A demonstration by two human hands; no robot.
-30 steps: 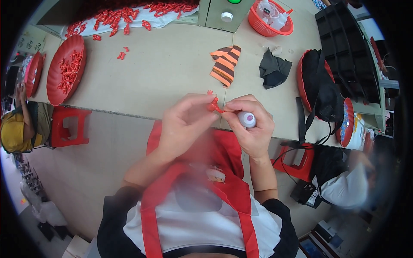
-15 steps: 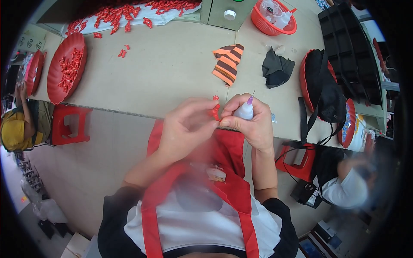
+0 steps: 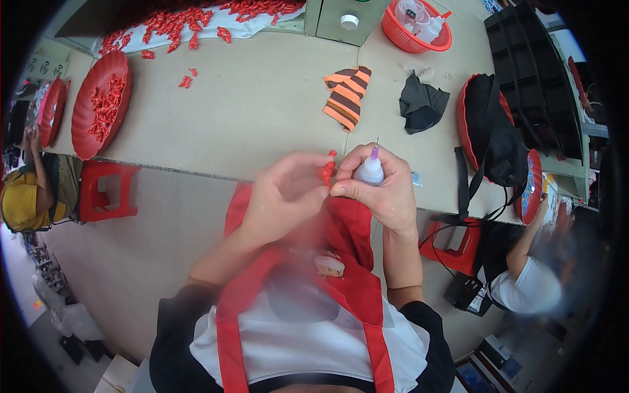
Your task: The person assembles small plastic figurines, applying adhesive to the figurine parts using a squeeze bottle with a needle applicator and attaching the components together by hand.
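Between the thumb and fingers of my left hand [image 3: 282,193] a small red figurine [image 3: 328,170] stands roughly upright. My right hand [image 3: 386,190] is closed round a small white squeeze bottle [image 3: 371,171] with a purple collar and a thin needle tip pointing up and away. The right thumb and fingertip come close to the figurine's side; whether they touch it I cannot tell. Both hands are at the table's near edge, above my red apron [image 3: 354,229]. Beyond them lie a striped orange and brown cloth [image 3: 346,98] and a crumpled black cloth [image 3: 422,103].
A red scalloped tray [image 3: 82,124] of small red pieces stands at the left. Several red figurines [image 3: 193,23] lie on white sheeting by a grey-green machine [image 3: 337,23]. A red basket [image 3: 406,42] holds bottles. A black bag [image 3: 495,131] sits at the right. Co-workers sit at both sides.
The figurine has turned slightly and stands straighter. The bottle has shifted a little left, its needle more upright. The co-worker at the right has stretched an arm toward the table.
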